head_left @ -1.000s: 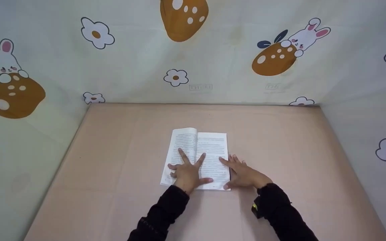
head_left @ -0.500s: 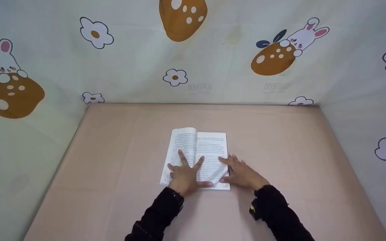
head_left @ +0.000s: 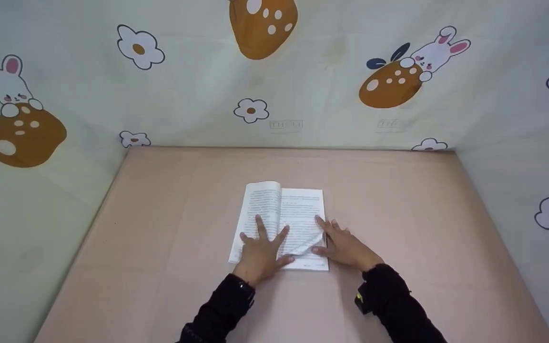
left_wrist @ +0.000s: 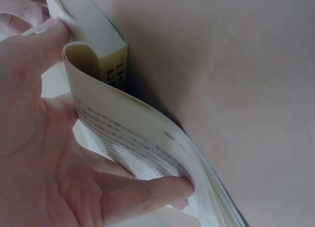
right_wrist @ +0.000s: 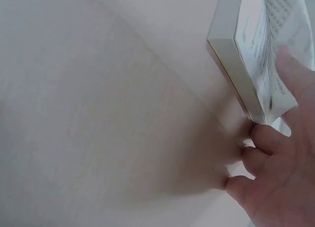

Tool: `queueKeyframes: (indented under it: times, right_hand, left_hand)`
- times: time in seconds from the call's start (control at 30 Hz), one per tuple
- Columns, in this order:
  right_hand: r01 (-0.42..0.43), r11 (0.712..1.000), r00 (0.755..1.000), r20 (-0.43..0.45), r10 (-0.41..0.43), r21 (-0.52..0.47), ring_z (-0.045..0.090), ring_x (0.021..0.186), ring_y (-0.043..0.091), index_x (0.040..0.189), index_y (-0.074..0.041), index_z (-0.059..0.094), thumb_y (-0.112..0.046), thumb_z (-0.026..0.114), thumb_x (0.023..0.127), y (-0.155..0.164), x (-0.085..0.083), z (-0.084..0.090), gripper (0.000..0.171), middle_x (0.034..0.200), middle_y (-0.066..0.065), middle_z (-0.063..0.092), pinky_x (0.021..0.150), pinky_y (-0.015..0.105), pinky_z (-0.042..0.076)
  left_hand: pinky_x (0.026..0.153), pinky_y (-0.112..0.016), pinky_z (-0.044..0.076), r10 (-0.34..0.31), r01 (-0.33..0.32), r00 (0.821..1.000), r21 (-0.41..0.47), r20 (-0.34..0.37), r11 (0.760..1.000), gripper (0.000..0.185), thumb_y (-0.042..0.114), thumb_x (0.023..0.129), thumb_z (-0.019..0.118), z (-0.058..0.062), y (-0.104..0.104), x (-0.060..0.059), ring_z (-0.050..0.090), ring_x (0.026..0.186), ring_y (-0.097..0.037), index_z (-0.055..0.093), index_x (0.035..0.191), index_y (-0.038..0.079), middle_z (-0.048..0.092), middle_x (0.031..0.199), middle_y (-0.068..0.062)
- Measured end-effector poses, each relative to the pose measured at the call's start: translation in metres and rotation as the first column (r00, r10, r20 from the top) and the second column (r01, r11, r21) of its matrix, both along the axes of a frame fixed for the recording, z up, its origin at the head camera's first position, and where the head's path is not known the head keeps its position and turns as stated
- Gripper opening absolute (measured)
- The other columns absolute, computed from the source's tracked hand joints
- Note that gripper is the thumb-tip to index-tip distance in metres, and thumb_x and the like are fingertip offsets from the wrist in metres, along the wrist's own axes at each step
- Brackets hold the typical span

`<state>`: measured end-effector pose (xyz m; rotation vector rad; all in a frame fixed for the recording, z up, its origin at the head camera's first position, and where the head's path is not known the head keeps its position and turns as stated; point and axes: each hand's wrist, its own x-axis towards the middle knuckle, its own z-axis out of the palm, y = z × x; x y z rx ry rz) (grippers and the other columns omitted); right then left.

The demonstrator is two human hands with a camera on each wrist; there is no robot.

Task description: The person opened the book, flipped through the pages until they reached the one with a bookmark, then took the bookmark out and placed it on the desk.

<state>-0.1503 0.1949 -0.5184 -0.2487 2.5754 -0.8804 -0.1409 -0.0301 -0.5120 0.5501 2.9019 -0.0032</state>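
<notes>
An open paperback book (head_left: 300, 200) with printed pages lies on the table. My left hand (head_left: 257, 257) rests spread across its left page and spine, thumb toward the lower edge of the right side. In the left wrist view, the thick page block (left_wrist: 98, 27) stands beside a curved stack of pages (left_wrist: 133, 133). At the book's right edge, my right hand (head_left: 349, 247) pinches a lifted page (head_left: 305, 242) between thumb and forefinger, its lower corner bent up diagonally. The right wrist view shows the other fingers (right_wrist: 256, 160) curled down by the book's edge.
The table (head_left: 184, 200) has a plain pinkish-beige cover. Behind it and at both sides hang pale cloth walls (head_left: 193, 85) printed with rabbits, flowers and brown strawberries.
The lower right corner of the right page has come up and bent over. My right thumb has moved slightly up; my left hand has slid slightly down and left.
</notes>
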Motion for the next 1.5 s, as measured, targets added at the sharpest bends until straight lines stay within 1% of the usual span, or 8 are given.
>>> queueKeyframes:
  times: [0.17,0.33,0.53,0.73,1.07,1.2,1.33,1.5]
  right_hand:
    - [0.023,1.000,1.000,-0.006,-0.023,0.002,0.015,0.140,0.040,0.150,-0.006,0.000,-0.038,0.072,0.078,-0.002,-0.002,-0.001,0.107,0.154,0.020,0.010,0.112,0.057,0.011]
    - [-0.023,0.999,1.000,-0.004,0.023,0.028,0.012,0.141,0.039,0.150,-0.011,0.015,-0.036,0.070,0.080,-0.001,0.000,0.001,0.092,0.151,0.024,0.017,0.113,0.057,0.010]
    - [-0.044,0.998,0.999,-0.005,0.044,0.043,0.011,0.141,0.039,0.148,-0.011,0.025,-0.037,0.069,0.081,0.000,0.000,0.002,0.083,0.151,0.026,0.017,0.113,0.057,0.009]
    - [-0.029,0.999,0.999,0.030,0.028,0.037,0.010,0.142,0.037,0.148,-0.013,0.024,-0.037,0.069,0.081,-0.001,-0.001,0.001,0.085,0.152,0.024,0.015,0.114,0.056,0.009]
    - [-0.037,0.998,0.999,0.039,0.035,0.053,0.010,0.142,0.037,0.149,-0.014,0.023,-0.040,0.069,0.081,0.001,-0.002,0.001,0.086,0.153,0.022,0.015,0.114,0.055,0.009]
    - [-0.026,0.998,0.999,0.039,0.024,0.050,0.011,0.142,0.038,0.149,-0.014,0.024,-0.040,0.069,0.080,0.001,-0.002,0.000,0.086,0.153,0.023,0.016,0.114,0.056,0.010]
    - [-0.024,0.999,0.999,0.042,0.022,0.040,0.010,0.142,0.036,0.149,-0.014,0.024,-0.041,0.070,0.079,0.000,-0.002,-0.001,0.087,0.153,0.022,0.015,0.114,0.055,0.009]
    - [-0.020,0.999,0.999,0.032,0.019,0.035,0.011,0.142,0.036,0.148,-0.013,0.025,-0.041,0.071,0.079,0.001,-0.002,-0.001,0.088,0.153,0.023,0.016,0.114,0.055,0.009]
  left_hand:
    - [0.092,-0.061,0.043,0.012,-0.012,1.000,0.021,0.012,1.000,0.062,0.061,0.091,0.038,0.001,0.000,0.001,0.052,0.100,-0.061,0.031,0.145,0.033,0.022,0.143,-0.040]
    - [0.096,-0.063,0.038,-0.010,0.010,1.000,0.046,0.000,0.999,0.055,0.053,0.096,0.032,-0.001,-0.003,0.003,0.046,0.112,-0.059,0.030,0.146,0.031,0.024,0.142,-0.040]
    - [0.095,-0.062,0.039,-0.010,0.012,1.000,0.117,-0.018,0.993,0.056,0.045,0.096,0.038,-0.006,-0.008,0.005,0.043,0.113,-0.061,0.030,0.147,0.023,0.026,0.141,-0.040]
    - [0.082,-0.057,0.050,0.067,-0.070,0.998,0.225,0.020,0.972,0.057,0.045,0.097,0.037,-0.009,-0.014,0.012,0.037,0.115,-0.065,0.031,0.146,0.017,0.022,0.144,-0.038]
    - [0.070,-0.050,0.055,0.061,-0.040,0.992,0.183,-0.111,0.982,0.054,0.039,0.098,0.039,-0.011,-0.023,0.021,0.046,0.116,-0.055,0.050,0.132,0.000,0.036,0.139,-0.035]
    - [0.070,-0.048,0.055,0.112,-0.086,0.988,0.218,-0.109,0.972,0.059,0.037,0.097,0.041,-0.011,-0.025,0.025,0.046,0.121,-0.048,0.045,0.131,-0.012,0.039,0.140,-0.030]
    - [0.070,-0.048,0.055,0.207,-0.185,0.977,0.279,-0.052,0.942,0.065,0.037,0.097,0.042,-0.012,-0.026,0.028,0.042,0.126,-0.044,0.038,0.132,-0.017,0.037,0.141,-0.029]
    - [0.062,-0.045,0.054,0.260,-0.218,0.959,0.288,-0.114,0.932,0.060,0.031,0.095,0.046,-0.016,-0.026,0.027,0.052,0.111,-0.041,0.047,0.121,-0.022,0.041,0.137,-0.031]
